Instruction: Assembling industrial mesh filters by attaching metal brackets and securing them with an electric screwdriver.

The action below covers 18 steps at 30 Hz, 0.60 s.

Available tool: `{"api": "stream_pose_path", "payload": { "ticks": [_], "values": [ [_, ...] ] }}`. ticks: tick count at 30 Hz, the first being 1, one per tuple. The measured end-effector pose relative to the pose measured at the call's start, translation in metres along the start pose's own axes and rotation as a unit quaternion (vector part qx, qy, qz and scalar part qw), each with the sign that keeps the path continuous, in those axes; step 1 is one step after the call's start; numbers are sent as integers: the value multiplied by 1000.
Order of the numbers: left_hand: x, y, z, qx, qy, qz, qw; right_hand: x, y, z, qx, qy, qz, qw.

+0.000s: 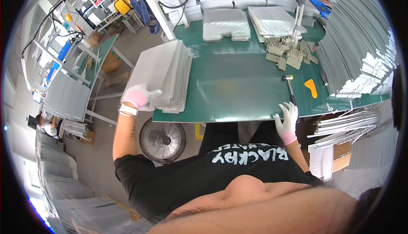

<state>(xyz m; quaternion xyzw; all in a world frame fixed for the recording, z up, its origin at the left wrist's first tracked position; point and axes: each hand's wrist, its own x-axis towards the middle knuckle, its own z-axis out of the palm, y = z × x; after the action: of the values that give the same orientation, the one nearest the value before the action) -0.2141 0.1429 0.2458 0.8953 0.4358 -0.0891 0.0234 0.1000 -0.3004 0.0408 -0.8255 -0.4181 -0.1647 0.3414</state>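
My left hand [138, 97], in a white and pink glove, is at the near left corner of a stack of thin whitish panels [159, 66]. Its thumb points right across the top sheet, its other fingers are slightly blurred, and nothing shows gripped in it. At the front edge of the green table [238, 81] rests my gloved right hand [288, 121], fingers stretched out and empty. Just beyond those fingertips lies a small hammer [289, 81] with a dark handle. An orange scraper-like piece [311, 88] lies farther right, beside a dark-handled tool [324, 78].
A pile of grey-beige flat brackets [291, 53] sits below a hanging powered driver [301, 4]. More panel stacks [226, 23] stand at the back. Tall leaning sheets [357, 43] line the right side. A round floor fan [163, 140] stands under the table's left front edge.
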Motion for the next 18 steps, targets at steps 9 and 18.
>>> {"api": "stream_pose_path", "payload": {
  "ticks": [9, 18],
  "values": [
    [-41, -46, -79, -158, 34, -30, 986, 3, 21, -17, 16, -11, -4, 1000],
    [-95, 39, -23, 5, 82, -125, 989, 36, 6, 9, 79, -33, -26, 996]
  ]
}}
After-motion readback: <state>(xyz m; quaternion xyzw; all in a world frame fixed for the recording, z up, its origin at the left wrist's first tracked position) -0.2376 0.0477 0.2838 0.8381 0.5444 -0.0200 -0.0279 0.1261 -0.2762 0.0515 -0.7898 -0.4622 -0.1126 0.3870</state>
